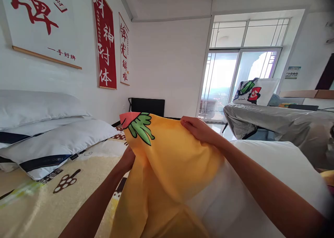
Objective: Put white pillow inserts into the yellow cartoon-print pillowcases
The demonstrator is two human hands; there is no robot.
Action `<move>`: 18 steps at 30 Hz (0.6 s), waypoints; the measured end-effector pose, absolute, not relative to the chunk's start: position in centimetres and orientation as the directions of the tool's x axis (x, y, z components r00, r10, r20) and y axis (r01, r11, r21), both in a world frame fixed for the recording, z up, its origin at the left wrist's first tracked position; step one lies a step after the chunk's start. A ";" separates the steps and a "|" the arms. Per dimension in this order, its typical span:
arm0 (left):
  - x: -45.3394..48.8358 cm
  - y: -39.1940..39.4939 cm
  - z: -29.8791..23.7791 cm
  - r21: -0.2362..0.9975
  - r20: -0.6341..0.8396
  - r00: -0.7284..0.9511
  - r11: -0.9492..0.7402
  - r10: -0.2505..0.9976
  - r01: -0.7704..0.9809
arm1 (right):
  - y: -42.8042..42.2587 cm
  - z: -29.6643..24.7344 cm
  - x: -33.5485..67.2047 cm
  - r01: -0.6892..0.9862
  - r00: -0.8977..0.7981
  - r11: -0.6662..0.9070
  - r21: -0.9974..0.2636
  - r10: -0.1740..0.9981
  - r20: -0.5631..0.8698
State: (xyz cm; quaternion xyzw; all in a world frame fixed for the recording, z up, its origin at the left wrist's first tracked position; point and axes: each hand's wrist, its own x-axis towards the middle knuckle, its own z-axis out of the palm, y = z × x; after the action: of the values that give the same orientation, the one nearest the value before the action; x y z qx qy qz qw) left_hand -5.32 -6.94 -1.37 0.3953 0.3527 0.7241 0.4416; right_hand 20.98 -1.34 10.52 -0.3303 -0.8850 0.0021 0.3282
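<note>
A yellow pillowcase (180,154) is held up in front of me, with a pink and green carrot-like print at its upper left corner. My right hand (197,128) is closed on its top edge, fingers curled over the cloth. At the left edge, my left hand (128,158) grips the fabric, its fingertips hidden behind it. The cloth hangs in loose folds between my arms. A white pillow (266,158) lies to the right under my right forearm; white material also shows below the yellow cloth, and whether it is inside cannot be made out.
White pillows (75,133) are stacked at left on a patterned beige blanket (86,172). At right stands a table under a plastic cover (263,116), bearing a printed white bag (268,88) and boxes. A black panel (148,106) leans by the back wall, near sliding glass doors (221,78).
</note>
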 end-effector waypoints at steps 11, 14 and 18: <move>-5.0 -5.7 -2.9 0.817 0.265 -0.362 -0.408 0.894 -0.408 | -13.7 1.4 13.6 0.543 -0.589 0.744 0.388 0.009 0.808; -4.7 -5.7 -3.0 0.813 0.303 -0.384 -0.447 0.872 -0.374 | -14.0 -0.8 10.9 0.710 -0.550 0.643 0.287 0.251 0.797; -4.9 -6.3 -3.2 0.823 0.331 -0.399 -0.469 0.855 -0.322 | -12.9 -0.9 9.0 0.720 -0.607 0.638 0.273 0.389 0.693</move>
State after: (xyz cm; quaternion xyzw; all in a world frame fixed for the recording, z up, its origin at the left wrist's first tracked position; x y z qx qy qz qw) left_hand -4.90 -6.27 -3.22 0.3896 0.3422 0.7633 0.3854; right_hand 8.98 -12.85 -0.86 -0.3251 -0.8533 -0.2745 0.3013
